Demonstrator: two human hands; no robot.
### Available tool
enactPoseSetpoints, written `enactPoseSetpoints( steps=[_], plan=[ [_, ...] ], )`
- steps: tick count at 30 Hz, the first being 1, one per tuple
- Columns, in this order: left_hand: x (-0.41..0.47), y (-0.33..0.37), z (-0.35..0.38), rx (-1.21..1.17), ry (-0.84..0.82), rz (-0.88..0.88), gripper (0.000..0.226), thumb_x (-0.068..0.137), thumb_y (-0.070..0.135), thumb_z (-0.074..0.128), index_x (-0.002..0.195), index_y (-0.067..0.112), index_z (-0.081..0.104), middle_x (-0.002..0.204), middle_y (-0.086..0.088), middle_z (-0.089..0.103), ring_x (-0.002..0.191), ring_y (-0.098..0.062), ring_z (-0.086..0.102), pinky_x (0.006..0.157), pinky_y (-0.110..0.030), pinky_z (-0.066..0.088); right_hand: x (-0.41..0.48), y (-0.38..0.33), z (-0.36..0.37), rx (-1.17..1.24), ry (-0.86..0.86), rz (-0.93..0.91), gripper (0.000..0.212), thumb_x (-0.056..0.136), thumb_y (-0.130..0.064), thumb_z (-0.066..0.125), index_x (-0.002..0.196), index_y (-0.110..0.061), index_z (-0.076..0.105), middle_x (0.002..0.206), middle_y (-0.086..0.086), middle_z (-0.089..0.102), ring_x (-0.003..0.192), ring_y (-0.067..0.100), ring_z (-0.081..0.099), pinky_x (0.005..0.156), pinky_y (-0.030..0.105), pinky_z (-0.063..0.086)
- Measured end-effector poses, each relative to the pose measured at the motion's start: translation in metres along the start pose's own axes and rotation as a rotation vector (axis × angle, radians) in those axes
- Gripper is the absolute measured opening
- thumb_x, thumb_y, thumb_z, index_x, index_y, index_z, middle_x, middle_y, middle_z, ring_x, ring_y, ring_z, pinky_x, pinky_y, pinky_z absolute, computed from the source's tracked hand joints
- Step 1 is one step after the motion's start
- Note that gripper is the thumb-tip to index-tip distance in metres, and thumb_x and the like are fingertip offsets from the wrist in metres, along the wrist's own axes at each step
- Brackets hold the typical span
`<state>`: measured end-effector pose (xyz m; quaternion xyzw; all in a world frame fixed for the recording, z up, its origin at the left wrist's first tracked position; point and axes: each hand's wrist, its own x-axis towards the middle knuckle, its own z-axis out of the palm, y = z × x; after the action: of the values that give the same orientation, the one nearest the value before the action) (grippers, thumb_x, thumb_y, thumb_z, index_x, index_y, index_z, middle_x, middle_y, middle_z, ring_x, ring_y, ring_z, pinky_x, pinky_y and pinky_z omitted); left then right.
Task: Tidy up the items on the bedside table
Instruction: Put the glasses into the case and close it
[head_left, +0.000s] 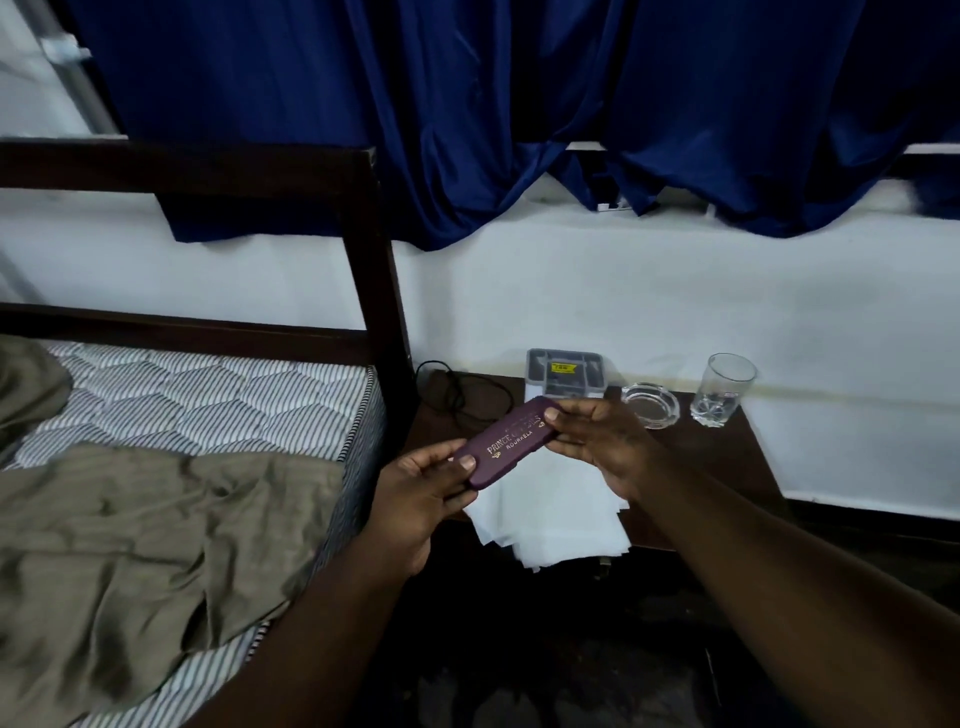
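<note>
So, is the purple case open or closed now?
Closed: the purple case shows its whole lettered lid, with no gap visible along the edge. The left hand and right hand hold its two ends.

Bedside table (727, 452) bears box (566, 371), ashtray (652, 405), glass (722, 389), papers (556, 509), cable (462, 389).

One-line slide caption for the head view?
Left hand and right hand hold a maroon case over white papers on the bedside table; grey box, glass ashtray and tumbler stand behind.

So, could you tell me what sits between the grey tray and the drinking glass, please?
A clear glass ashtray lies between the grey tray and the drinking glass, in the head view.
</note>
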<state>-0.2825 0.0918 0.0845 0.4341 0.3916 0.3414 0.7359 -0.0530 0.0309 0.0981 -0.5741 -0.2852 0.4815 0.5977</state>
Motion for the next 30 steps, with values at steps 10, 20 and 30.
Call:
enactPoseSetpoints(
  steps=[10, 20, 30],
  plan=[
    [0.013, -0.026, -0.052, -0.007, 0.198, -0.045, 0.023, 0.088, 0.001, 0.072, 0.109, 0.001, 0.061, 0.097, -0.02, 0.073, 0.082, -0.024, 0.069, 0.077, -0.035, 0.059, 0.072, 0.037, 0.077, -0.112, -0.018, 0.061, 0.022, 0.092, -0.004, 0.068, 0.114, 0.001, 0.068, 0.1, 0.015, 0.071, 0.082, 0.016, 0.069, 0.066, 0.019, 0.059],
    [0.05, -0.051, -0.081, 0.133, 0.356, -0.163, 0.026, 0.087, 0.002, 0.077, 0.107, -0.006, 0.062, 0.09, -0.019, 0.071, 0.073, -0.021, 0.067, 0.062, -0.03, 0.06, 0.127, 0.084, 0.116, -0.294, 0.003, 0.107, 0.031, 0.091, -0.004, 0.071, 0.118, 0.009, 0.065, 0.102, 0.02, 0.07, 0.084, 0.02, 0.066, 0.07, 0.024, 0.058],
    [0.085, -0.071, -0.101, 0.349, 0.466, -0.193, 0.019, 0.067, 0.02, 0.082, 0.081, 0.011, 0.072, 0.07, -0.014, 0.075, 0.067, -0.031, 0.072, 0.079, -0.06, 0.061, 0.16, 0.11, 0.128, -0.468, 0.003, 0.112, 0.032, 0.088, -0.012, 0.075, 0.116, 0.002, 0.068, 0.098, 0.018, 0.072, 0.081, 0.024, 0.064, 0.079, 0.034, 0.059]
  ],
)
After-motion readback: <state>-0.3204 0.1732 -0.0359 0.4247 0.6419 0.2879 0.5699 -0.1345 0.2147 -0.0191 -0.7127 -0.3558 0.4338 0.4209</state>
